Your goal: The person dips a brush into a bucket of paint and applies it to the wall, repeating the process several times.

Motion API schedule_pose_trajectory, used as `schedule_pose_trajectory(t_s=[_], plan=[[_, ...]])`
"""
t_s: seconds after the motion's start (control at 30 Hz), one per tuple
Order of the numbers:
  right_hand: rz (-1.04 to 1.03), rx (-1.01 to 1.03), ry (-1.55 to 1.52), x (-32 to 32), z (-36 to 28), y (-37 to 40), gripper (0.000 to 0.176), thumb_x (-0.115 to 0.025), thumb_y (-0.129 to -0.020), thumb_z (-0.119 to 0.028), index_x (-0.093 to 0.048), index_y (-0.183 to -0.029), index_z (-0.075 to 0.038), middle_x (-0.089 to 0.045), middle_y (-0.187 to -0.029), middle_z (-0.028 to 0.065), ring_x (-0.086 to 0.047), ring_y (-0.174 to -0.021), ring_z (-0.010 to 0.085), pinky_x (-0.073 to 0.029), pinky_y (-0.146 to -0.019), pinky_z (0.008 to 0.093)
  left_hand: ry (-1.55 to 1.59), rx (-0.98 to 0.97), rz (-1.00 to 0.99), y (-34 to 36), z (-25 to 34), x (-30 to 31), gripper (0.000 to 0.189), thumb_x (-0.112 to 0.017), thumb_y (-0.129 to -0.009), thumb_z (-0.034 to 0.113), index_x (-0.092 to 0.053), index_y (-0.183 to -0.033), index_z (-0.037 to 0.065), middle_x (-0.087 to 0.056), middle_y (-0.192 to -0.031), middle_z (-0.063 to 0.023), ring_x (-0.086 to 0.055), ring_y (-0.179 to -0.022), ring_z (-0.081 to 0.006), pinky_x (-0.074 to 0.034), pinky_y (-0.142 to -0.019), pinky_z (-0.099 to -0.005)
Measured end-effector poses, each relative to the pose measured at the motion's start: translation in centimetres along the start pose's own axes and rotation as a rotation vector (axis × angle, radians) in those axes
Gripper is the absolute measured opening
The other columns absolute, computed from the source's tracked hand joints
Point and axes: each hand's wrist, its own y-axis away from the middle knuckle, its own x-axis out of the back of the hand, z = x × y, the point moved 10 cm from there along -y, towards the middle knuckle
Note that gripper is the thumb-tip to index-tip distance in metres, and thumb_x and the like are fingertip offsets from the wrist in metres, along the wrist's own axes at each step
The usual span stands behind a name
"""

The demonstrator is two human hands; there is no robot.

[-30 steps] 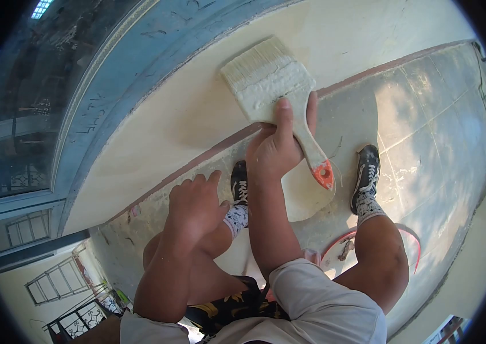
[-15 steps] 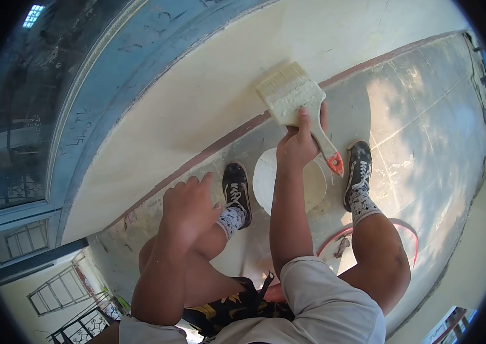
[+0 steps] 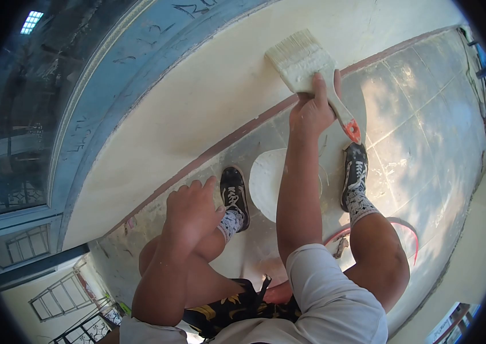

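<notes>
Gripping a wide, flat, pale-bristled brush [image 3: 303, 64] by its red-tipped handle in our right hand [image 3: 313, 113], near the lower edge of the cream wall [image 3: 214, 97]; contact unclear. Our left hand [image 3: 190, 205] is half-curled, can't tell if holding. Round white bucket [image 3: 265, 184] near wall-side edge of grey tiled floor [image 3: 420, 137]. Likely coating; next stroke calls for flat bristles.

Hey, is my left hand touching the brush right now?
Apart. The head view shows wall and floor between the left hand and the brush, which the right hand holds.
</notes>
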Motion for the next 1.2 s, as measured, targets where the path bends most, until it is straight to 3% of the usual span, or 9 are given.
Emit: schedule_pose_trajectory(t_s=[0.03, 0.07, 0.2, 0.3, 0.63, 0.73, 0.8, 1.2], plan=[[-0.01, -0.026, 0.033, 0.2, -0.4, 0.4, 0.058, -0.057, -0.085, 0.001, -0.032, -0.137, 0.006, -0.05, -0.121, 0.019, -0.056, -0.106, 0.0263, -0.052, -0.082, 0.0396, 0.0, 0.002, 0.0, 0.0, 0.0, 0.0, 0.058, -0.067, -0.077, 0.034, -0.049, -0.127, 0.009, -0.06, -0.102, -0.0139, -0.061, -0.093, -0.0304, -0.049, -0.08, -0.0421], [-0.012, 0.017, -0.039, 0.0, -1.2, 0.3, 0.059, -0.059, -0.084, 0.002, -0.032, -0.136, 0.008, -0.053, -0.118, 0.0199, -0.06, -0.1, 0.0248, -0.056, -0.079, 0.0343, 0.003, 0.003, 0.002, 0.0, 0.1, 0.1, 0.058, -0.067, -0.077, 0.034, -0.049, -0.127, 0.009, -0.061, -0.102, -0.0137, -0.061, -0.093, -0.0303, -0.049, -0.08, -0.0419], [-0.064, 0.065, -0.155, -4.4, -4.0, 0.7, 0.06, -0.059, -0.083, 0.001, -0.032, -0.136, 0.008, -0.054, -0.116, 0.0209, -0.06, -0.098, 0.0245, -0.056, -0.076, 0.034, 0.011, -0.01, -0.012, -0.1, 0.1, -0.4, 0.058, -0.068, -0.076, 0.033, -0.05, -0.126, 0.01, -0.061, -0.1, -0.0133, -0.061, -0.092, -0.0306, -0.049, -0.079, -0.0417], [-0.034, -0.032, -0.019, -3.9, -1.3, 0.3, 0.061, -0.058, -0.084, 0.0, -0.03, -0.138, 0.005, -0.05, -0.122, 0.0199, -0.055, -0.108, 0.026, -0.051, -0.085, 0.0399, 0.029, -0.014, -0.001, 0.0, 0.3, 0.0, 0.057, -0.068, -0.076, 0.033, -0.05, -0.125, 0.01, -0.062, -0.098, -0.0136, -0.062, -0.091, -0.031, -0.049, -0.078, -0.0419], [-0.008, 0.027, -0.039, -5.2, -3.4, 0.8, 0.059, -0.058, -0.083, 0.001, -0.032, -0.136, 0.006, -0.051, -0.119, 0.0204, -0.057, -0.105, 0.027, -0.052, -0.084, 0.038, 0.014, -0.013, -0.021, -0.1, 0.6, 0.1, 0.058, -0.069, -0.075, 0.033, -0.05, -0.125, 0.009, -0.061, -0.099, -0.0138, -0.061, -0.091, -0.0306, -0.049, -0.078, -0.0419], [-0.011, -0.006, -0.028, -4.8, -3.5, 0.8, 0.058, -0.059, -0.083, 0.001, -0.034, -0.135, 0.006, -0.05, -0.119, 0.02, -0.057, -0.105, 0.0272, -0.052, -0.084, 0.0389, 0.043, 0.034, -0.041, -0.1, 0.1, 0.4, 0.058, -0.069, -0.074, 0.028, -0.051, -0.125, 0.005, -0.062, -0.102, -0.0157, -0.058, -0.099, -0.0318, -0.045, -0.089, -0.0392], [-0.016, 0.013, -0.065, -5.5, -4.5, 0.9, 0.058, -0.059, -0.083, 0.001, -0.034, -0.135, 0.006, -0.05, -0.119, 0.0199, -0.056, -0.105, 0.0271, -0.052, -0.084, 0.0387, 0.033, -0.004, -0.012, -0.2, 0.2, 0.0, 0.058, -0.068, -0.076, 0.033, -0.05, -0.126, 0.009, -0.061, -0.1, -0.0141, -0.061, -0.092, -0.0307, -0.049, -0.079, -0.0422], [-0.023, 0.037, -0.086, -6.9, -5.2, 1.3, 0.06, -0.06, -0.082, 0.0, -0.033, -0.136, 0.007, -0.05, -0.12, 0.0191, -0.055, -0.107, 0.0267, -0.052, -0.084, 0.0383, -0.003, 0.002, -0.028, -0.2, 0.3, 0.1, 0.06, -0.069, -0.076, 0.034, -0.049, -0.127, 0.01, -0.061, -0.101, -0.0138, -0.061, -0.092, -0.0303, -0.049, -0.08, -0.0416]])
